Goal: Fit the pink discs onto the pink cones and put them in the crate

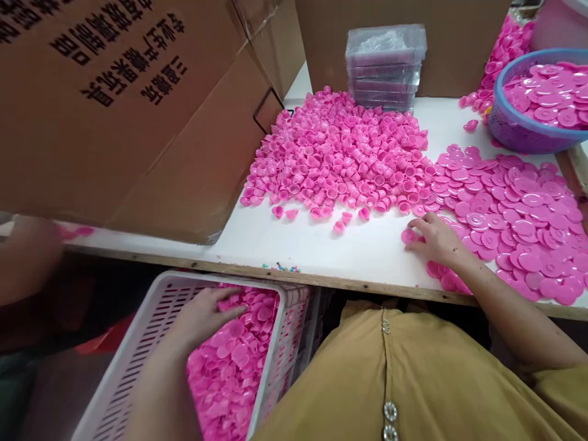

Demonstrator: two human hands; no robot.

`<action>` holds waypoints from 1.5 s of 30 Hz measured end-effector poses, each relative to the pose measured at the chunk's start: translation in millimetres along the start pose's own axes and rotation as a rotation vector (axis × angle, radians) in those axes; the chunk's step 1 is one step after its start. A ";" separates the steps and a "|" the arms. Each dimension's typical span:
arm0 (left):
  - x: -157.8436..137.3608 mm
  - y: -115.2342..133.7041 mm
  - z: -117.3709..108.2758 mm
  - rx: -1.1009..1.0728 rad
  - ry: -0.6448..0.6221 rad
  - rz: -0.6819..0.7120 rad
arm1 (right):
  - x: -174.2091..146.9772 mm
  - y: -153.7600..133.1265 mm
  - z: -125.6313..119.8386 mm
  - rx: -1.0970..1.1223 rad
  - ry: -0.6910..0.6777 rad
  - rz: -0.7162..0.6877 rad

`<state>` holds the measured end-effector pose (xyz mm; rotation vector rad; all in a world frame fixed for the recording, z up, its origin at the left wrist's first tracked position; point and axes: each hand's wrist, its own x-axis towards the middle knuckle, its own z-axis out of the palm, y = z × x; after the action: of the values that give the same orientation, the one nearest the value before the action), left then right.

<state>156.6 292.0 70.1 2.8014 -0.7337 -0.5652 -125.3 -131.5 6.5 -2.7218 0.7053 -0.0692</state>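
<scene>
My left hand [204,313] reaches down into a white slotted crate [138,343] below the table edge and rests palm-down on the pink plastic parts [234,367] inside it; whether it grips one is hidden. My right hand [434,241] lies on the white table [321,245] at the near edge of a spread of flat pink discs [514,208], its fingertips on one pink disc [408,236]. A heap of small pink cups [340,156] covers the table's middle, just beyond that hand.
A large brown cardboard box [124,104] with printed characters stands at the left. A stack of clear plastic cases [384,67] sits behind the cups. A blue-rimmed basket [519,131] with pink discs is at the far right.
</scene>
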 end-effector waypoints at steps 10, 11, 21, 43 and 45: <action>87.2 185.6 97.8 -0.210 0.202 0.494 | 5.9 -19.0 -3.3 -0.111 -0.082 -0.099; 90.1 190.6 102.5 -0.218 0.217 0.495 | 4.5 -20.9 -3.8 -0.121 -0.080 -0.094; 49.2 225.5 81.4 0.091 -0.066 0.606 | 9.4 -16.9 -5.0 -0.041 -0.009 0.013; 58.9 248.2 134.0 -0.357 -0.091 0.688 | 31.0 -46.3 -5.8 1.241 -0.226 0.416; 61.4 254.0 135.1 -0.326 -0.089 0.736 | 29.7 -36.1 -11.0 1.256 -0.166 0.438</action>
<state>41.4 31.1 -2.2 2.0135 -1.4363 -0.5887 -83.9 -119.3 27.6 -1.3427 0.8019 -0.1252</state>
